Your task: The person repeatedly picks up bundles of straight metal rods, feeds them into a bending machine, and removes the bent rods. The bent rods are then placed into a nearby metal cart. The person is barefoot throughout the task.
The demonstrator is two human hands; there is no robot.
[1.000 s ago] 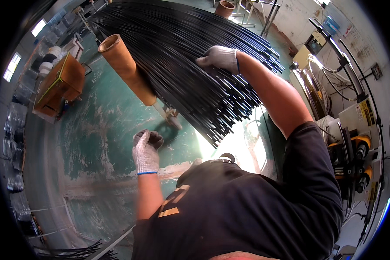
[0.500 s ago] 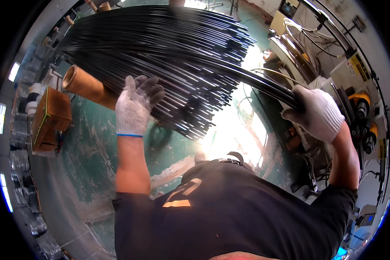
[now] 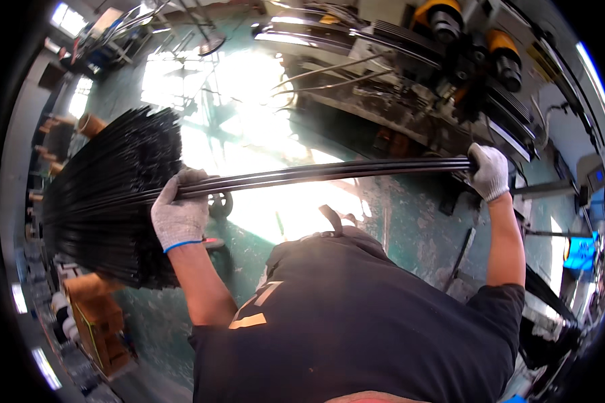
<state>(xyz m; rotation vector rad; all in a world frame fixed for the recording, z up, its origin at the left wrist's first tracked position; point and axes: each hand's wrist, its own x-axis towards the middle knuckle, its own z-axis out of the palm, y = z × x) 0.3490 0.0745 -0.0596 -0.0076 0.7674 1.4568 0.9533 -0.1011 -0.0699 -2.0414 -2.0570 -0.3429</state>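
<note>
A small bundle of long black rods (image 3: 329,172) stretches across in front of me. My gloved right hand (image 3: 489,172) is closed around its right end. Farther left, my gloved left hand (image 3: 181,209) wraps round the same rods, thumb and fingers against them. Past that hand the rods run back over a large pile of similar black rods (image 3: 114,195), so their far ends cannot be told apart. Both gloves are whitish knit, and the left one has a blue cuff edge.
A machine bench (image 3: 370,101) with yellow-and-black cylindrical units (image 3: 504,60) runs along the far right. Cardboard tubes (image 3: 91,125) flank the rod pile. A brown box (image 3: 101,322) stands at lower left, and a blue object (image 3: 580,252) is at the right. Sunlight glares off the green floor (image 3: 410,228).
My view has turned right, so the pile now lies at the left. My left hand, open before, has closed on the rods. The bundle is now drawn out nearly level between both hands.
</note>
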